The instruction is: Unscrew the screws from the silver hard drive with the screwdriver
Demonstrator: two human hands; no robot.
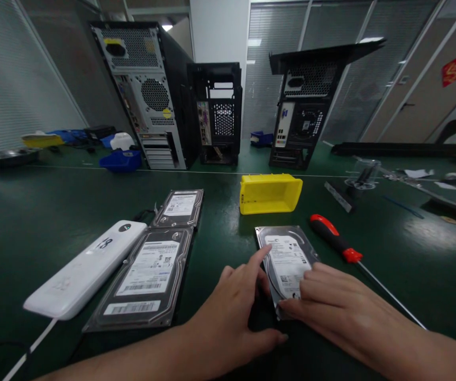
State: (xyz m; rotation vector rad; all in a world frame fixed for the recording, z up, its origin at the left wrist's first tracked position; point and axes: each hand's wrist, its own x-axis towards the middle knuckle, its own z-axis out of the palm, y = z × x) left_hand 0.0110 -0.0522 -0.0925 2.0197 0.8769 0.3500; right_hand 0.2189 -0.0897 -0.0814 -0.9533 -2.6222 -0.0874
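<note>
A hard drive with a white label lies on the green table, between both hands. My left hand is at its left side, fingers spread apart, the index fingertip over the drive's left edge and the thumb stretched out below. My right hand has its fingers bent together around the drive's near right part, with the thumb on the near edge; the fingertips are partly hidden. To the right lies a red and black screwdriver, its shaft pointing toward me and passing beyond my right hand.
Two more hard drives lie end to end on the left, beside a white power bank with a cable. A yellow bin stands ahead. Computer cases line the back, with blue trays near them.
</note>
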